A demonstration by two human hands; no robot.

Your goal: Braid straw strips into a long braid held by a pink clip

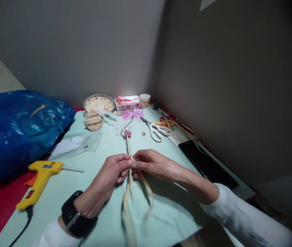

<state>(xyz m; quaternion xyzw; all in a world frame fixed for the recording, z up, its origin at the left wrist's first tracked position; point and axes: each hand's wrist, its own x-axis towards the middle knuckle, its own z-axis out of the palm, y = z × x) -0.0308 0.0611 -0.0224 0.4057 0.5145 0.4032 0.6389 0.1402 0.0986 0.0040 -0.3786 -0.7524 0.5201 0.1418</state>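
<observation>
A thin braid of pale straw runs along the light green table cover, its far end clamped by a small pink binder clip. My left hand pinches the braid where the plaiting ends, fingers closed, with a black watch on the wrist. My right hand pinches the same spot from the other side. Loose straw strands trail from my fingers toward me.
A yellow glue gun lies at the left beside a blue plastic bag. White-handled scissors, a black phone, a woven basket, coiled straw pieces, a tissue pack and a paper cup surround the work.
</observation>
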